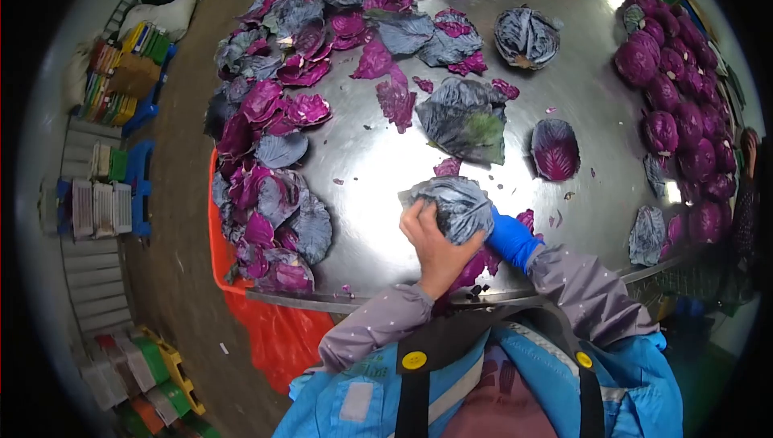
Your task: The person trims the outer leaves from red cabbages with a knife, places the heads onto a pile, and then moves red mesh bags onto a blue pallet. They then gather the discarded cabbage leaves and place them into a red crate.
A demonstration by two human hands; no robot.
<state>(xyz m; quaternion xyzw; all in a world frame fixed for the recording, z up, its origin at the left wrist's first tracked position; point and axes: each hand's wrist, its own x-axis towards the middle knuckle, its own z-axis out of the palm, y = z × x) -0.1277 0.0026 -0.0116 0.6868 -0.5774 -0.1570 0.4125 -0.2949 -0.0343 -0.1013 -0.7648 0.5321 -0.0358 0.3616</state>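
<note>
A red cabbage (457,206) with greyish outer leaves is held over the near edge of the steel table. My bare left hand (439,245) grips its near left side, thumb and fingers spread around it. On the other side, my right hand (514,238) in a blue glove is closed against the cabbage, its fingertips mostly hidden. Purple leaf pieces (477,269) lie just below my hands. A large grey-green leaf (463,122) rests beyond the cabbage, and a single cupped leaf (555,150) lies to the right.
Stripped leaves (278,108) are heaped along the left side of the steel table (362,164), above an orange-red bin (217,229). Several purple heads (692,124) are piled at the right edge. Another grey-leaved cabbage (527,38) sits farther back. Stacked crates (101,204) stand at far left.
</note>
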